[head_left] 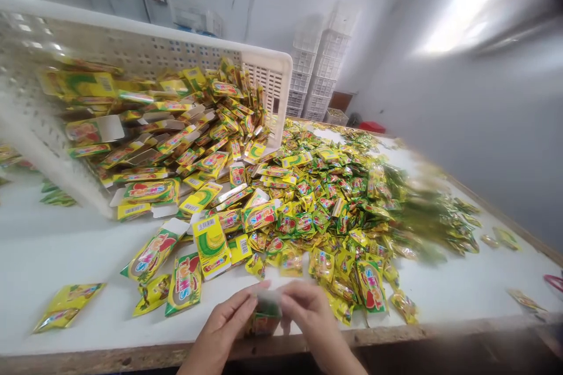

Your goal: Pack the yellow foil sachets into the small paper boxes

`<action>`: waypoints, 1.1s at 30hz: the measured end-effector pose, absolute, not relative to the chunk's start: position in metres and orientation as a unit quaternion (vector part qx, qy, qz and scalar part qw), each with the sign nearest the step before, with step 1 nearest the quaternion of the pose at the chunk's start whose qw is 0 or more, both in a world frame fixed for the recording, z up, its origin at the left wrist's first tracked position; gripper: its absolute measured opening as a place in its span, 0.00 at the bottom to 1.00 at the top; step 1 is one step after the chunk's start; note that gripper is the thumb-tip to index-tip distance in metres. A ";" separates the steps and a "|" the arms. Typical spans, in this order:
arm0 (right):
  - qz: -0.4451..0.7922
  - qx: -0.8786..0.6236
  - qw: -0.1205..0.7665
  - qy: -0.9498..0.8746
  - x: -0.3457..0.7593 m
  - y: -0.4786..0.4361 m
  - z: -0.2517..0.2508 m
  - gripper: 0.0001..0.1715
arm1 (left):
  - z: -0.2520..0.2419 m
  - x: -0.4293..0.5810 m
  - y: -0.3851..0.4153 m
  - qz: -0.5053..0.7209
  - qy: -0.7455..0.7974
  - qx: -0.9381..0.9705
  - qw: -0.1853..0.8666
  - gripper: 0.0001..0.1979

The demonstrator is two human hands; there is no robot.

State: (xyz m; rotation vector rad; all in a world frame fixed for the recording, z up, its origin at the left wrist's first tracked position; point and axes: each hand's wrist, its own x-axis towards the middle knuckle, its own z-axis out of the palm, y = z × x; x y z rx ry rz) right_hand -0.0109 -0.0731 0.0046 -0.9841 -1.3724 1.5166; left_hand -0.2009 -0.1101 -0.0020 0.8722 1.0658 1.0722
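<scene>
Near the table's front edge, my left hand and my right hand are closed with fingers and thumbs on a small green printed carton. The carton is upright between them, its upper end blurred and pale like a flap; what is inside it cannot be seen. Just beyond my hands lie small yellow-green sachets. On the left several yellow cartons lie flat, some with open end flaps. To the right of my right hand, another carton leans on the sachets.
A white plastic basket is tipped on its side at the left, with many cartons spilling onto the white table. A heap of sachets spreads across the middle and right. Stacked crates stand by the back wall.
</scene>
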 end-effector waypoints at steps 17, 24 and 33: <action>0.525 -0.417 0.396 -0.628 -0.019 -0.054 0.006 0.13 | 0.007 -0.196 -0.097 0.530 0.485 0.339 0.607 0.11; 0.593 -0.391 0.420 -0.564 -0.020 -0.043 0.002 0.16 | -0.019 -0.201 -0.089 0.552 0.544 0.421 0.472 0.12; 0.560 -0.396 0.465 -0.559 -0.019 -0.052 0.002 0.10 | -0.006 -0.204 -0.082 0.504 0.504 0.617 0.334 0.07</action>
